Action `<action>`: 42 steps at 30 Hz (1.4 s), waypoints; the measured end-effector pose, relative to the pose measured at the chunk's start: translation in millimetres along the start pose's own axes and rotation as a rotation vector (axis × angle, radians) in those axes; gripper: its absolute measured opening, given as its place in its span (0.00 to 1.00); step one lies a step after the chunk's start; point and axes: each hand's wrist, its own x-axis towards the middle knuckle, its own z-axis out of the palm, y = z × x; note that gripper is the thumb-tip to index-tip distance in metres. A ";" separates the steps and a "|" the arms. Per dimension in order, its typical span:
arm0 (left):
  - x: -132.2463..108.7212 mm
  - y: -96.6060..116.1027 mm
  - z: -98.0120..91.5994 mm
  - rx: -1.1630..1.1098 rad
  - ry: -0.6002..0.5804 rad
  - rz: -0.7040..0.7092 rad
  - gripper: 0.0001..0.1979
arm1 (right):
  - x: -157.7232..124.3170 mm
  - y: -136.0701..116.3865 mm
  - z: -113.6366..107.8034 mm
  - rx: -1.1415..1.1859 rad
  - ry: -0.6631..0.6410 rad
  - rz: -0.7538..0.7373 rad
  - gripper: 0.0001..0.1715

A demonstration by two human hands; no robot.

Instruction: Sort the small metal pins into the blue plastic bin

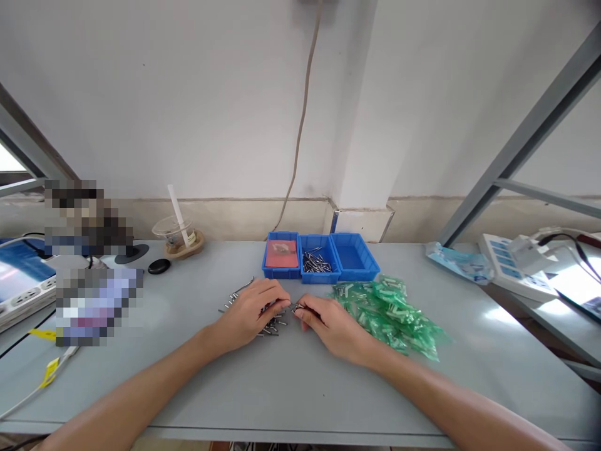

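Note:
My left hand (256, 310) is curled over a loose heap of small metal pins (272, 324) on the table, its thumb and fingertips pressed together; what they hold is hidden. Close on its right, my right hand (331, 322) pinches small shiny metal pins (297, 307) between thumb and fingers, their number hard to make out. The fingertips of both hands nearly meet. More pins (232, 299) lie beyond my left hand. Right of my right hand are green plastic bags (394, 316) with small metal pieces inside.
Behind my hands stand three blue bins: the left bin (280, 274) has a red sheet, the middle bin (321, 277) metal pins, the right bin (354, 257) shows its bare floor. A plastic cup (173, 230), black round object (159, 266), blue-white packet (457, 263) and power strip (516, 269) surround them.

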 end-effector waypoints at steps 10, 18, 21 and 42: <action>-1.3 2.7 -0.3 0.124 -0.011 0.078 0.14 | 0.2 -2.9 0.3 -0.007 -0.033 -0.029 0.24; -1.9 -1.0 0.3 0.137 0.002 0.128 0.14 | 0.7 -2.2 0.4 -0.056 -0.043 -0.044 0.21; -2.2 -3.3 2.4 0.100 0.020 0.151 0.12 | 0.7 -2.1 0.2 -0.073 -0.058 -0.047 0.21; -5.6 -1.7 4.6 0.097 -0.036 0.152 0.16 | 0.3 10.5 2.9 -0.181 -0.074 -0.193 0.20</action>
